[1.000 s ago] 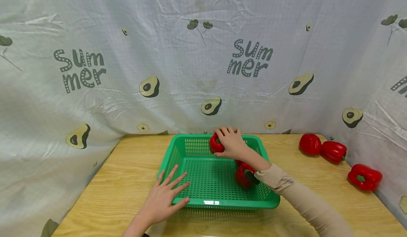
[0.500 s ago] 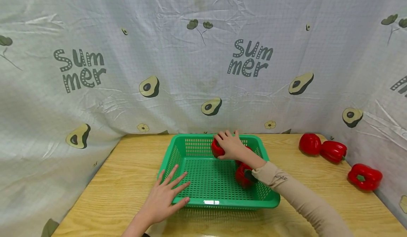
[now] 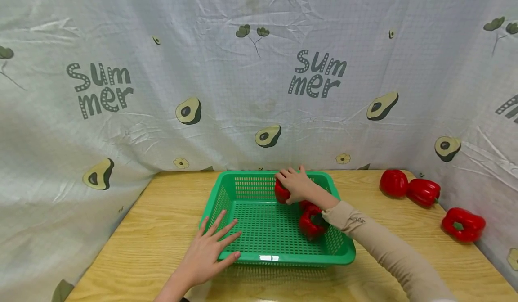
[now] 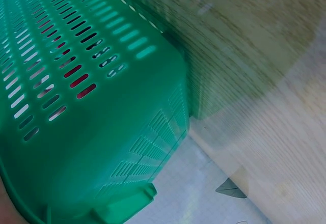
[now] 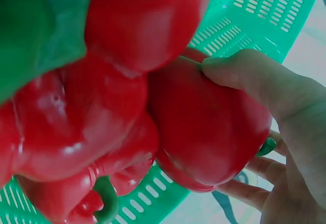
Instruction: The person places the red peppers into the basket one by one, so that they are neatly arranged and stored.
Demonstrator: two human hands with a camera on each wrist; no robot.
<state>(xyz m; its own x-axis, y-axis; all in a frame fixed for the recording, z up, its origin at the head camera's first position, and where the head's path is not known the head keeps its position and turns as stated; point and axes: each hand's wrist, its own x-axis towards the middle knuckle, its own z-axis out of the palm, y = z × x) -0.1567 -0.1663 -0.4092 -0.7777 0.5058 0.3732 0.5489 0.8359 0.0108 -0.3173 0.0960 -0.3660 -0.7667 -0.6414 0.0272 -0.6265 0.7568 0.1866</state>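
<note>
A green plastic basket (image 3: 259, 259) with slotted walls stands on the table. My right hand (image 3: 298, 186) grips a red bell pepper (image 3: 281, 193) inside its back part; the right wrist view shows thumb and fingers curled around this pepper (image 5: 204, 122), its green stem pointing toward the palm. Beside it, touching, lie other red bell peppers (image 5: 76, 117) along the basket's right side, one (image 3: 310, 224) nearer the front. My left hand (image 3: 206, 253) rests with spread, straight fingers on the front left corner of the rim. In the left wrist view the basket's wall (image 4: 91, 132) fills much of the picture.
On the right of the wooden table (image 3: 145, 230) lie three more red peppers: one (image 3: 394, 183) at the back, another (image 3: 423, 192) beside it, and a ring-shaped one (image 3: 463, 225) nearer the front. A printed cloth (image 3: 226, 77) hangs behind and at the sides.
My right hand has lowered the pepper slightly and shifted it right, toward the other peppers in the basket. My left hand has stayed on the rim.
</note>
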